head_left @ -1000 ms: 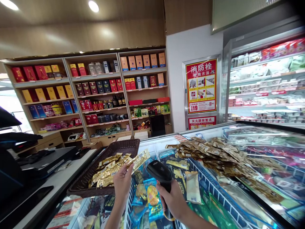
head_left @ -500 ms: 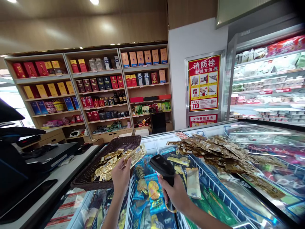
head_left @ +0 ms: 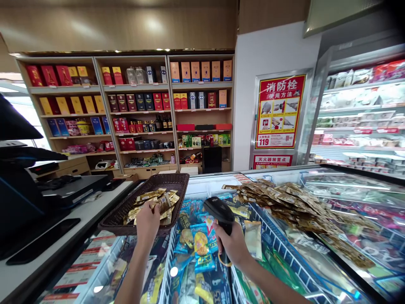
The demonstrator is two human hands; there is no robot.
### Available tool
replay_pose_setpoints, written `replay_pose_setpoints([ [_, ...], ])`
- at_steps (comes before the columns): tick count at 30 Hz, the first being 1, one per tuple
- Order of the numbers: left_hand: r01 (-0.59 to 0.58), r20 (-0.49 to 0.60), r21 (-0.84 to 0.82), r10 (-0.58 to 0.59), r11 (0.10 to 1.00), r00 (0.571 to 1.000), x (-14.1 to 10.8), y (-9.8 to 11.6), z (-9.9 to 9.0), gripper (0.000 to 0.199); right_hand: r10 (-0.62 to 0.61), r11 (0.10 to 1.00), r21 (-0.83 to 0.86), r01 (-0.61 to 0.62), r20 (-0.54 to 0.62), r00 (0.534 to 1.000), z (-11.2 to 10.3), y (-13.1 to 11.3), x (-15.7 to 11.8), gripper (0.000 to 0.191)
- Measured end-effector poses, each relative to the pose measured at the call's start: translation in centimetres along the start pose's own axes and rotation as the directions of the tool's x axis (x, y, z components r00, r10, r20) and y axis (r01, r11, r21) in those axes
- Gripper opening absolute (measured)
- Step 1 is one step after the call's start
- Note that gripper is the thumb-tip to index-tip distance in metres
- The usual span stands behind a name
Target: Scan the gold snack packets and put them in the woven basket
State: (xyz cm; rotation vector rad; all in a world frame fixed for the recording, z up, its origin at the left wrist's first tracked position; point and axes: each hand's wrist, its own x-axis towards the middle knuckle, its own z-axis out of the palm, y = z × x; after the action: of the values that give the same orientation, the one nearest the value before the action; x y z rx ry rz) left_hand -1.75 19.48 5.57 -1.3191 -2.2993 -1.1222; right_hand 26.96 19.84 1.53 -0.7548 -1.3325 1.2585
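my left hand (head_left: 147, 226) presses its fingers together on crinkled gold foil sachets (head_left: 166, 207) in the dark woven basket (head_left: 161, 180); my right hand (head_left: 232, 245) curls its fingers firmly round a black plastic barcode scanner (head_left: 217, 210).

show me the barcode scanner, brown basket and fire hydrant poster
The barcode scanner (head_left: 218, 210), head view, on its black head.
The brown woven basket (head_left: 167, 178), head view, on its far rim.
The red fire hydrant poster (head_left: 280, 110), head view, on its centre.

Two bare hands are showing at the bottom of the view: the left hand (head_left: 147, 226) and the right hand (head_left: 232, 245). Each is narrowing at the wrist into a long, slim, bare forearm, the left forearm (head_left: 131, 274) and the right forearm (head_left: 272, 283), both running off the lower frame edge.
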Motion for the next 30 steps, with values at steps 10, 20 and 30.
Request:
replay_pose_setpoints([
  [10, 0.046, 0.060, 0.114, -0.053, 0.992, 0.997, -0.4, 1.5, -0.8, 0.039, -0.005, 1.000, -0.022, 0.006, 0.022, 1.000, -0.5, -1.1, 0.4, 0.038],
  [20, 0.009, -0.107, 0.159, 0.008, 0.987, 0.994, -0.9, 1.7, -0.1, 0.057, 0.003, 1.000, 0.020, -0.003, 0.001, 1.000, -0.5, -1.8, 0.9, 0.032],
  [30, -0.399, -0.423, -0.019, 0.354, 0.917, 0.834, -0.9, 3.4, -0.2, 0.065, -0.021, 0.992, 0.125, 0.032, -0.093, 0.995, -0.9, -3.2, 2.0, 0.030],
])
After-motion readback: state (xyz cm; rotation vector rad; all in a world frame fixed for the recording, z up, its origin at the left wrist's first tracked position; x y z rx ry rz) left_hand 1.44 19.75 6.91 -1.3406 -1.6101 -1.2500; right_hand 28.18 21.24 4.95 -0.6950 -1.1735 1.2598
